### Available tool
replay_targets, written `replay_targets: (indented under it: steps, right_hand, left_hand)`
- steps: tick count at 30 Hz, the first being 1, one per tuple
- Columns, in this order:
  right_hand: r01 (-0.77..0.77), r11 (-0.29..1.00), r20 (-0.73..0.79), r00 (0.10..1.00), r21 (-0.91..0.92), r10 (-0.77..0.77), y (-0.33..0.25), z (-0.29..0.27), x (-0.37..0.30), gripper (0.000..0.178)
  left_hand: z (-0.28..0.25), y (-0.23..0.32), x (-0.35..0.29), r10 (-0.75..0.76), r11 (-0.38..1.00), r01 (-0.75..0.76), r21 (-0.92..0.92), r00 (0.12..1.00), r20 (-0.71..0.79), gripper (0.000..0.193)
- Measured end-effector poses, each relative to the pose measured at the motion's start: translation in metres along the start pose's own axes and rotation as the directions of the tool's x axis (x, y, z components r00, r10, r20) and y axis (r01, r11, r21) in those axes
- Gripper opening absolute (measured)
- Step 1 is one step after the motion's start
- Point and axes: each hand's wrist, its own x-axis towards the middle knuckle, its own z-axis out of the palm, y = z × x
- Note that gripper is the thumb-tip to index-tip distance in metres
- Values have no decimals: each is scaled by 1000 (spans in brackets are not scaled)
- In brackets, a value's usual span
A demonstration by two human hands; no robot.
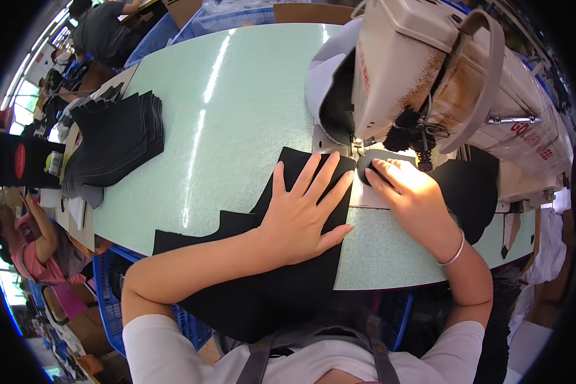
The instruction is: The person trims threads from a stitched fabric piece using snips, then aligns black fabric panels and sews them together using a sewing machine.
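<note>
My left hand (304, 214) lies flat with fingers spread on a large black fabric piece (262, 288). This piece runs from beside the presser foot (357, 149) over the table's front edge toward my lap. Bent fingers of my right hand (408, 192) hold down a small dark fabric piece (365, 171) just right of the foot. The thumb of that hand is hidden. Both hands are close to the needle area of a worn, cream-coloured sewing machine (403, 45), whose lamp lights the spot. Behind the foot, joined grey and black fabric (331, 83) bulges up against the machine.
A stack of cut black pieces (125, 137) sits at the left of the pale green table (249, 96). More black pieces (477, 192) lie right of my right hand. Blue crates (237, 19) stand beyond the far edge. Other people (102, 35) are at the left.
</note>
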Motion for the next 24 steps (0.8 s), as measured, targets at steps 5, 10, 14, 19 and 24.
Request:
replay_targets:
  steps: [5,10,14,19,24]
  right_hand:
    - [5,999,-31,999,-42,-7,-2,4,2,37]
    - [1,998,-16,1000,-60,-2,-2,2,0,39]
    - [3,997,11,1000,-73,-2,-5,2,2,40]
    - [-3,998,13,1000,-67,4,-6,3,2,40]
    - [-20,998,3,1000,-52,20,-6,2,3,40]
  left_hand:
    - [-1,4,3,-19,1000,18,12,999,39,76]
    - [-3,9,4,-42,999,41,19,998,51,78]
    - [-3,5,7,-15,999,14,29,1000,7,79]
    - [-2,3,14,7,1000,-7,4,1000,-21,81]
    - [0,2,17,18,1000,-18,-7,999,-45,81]
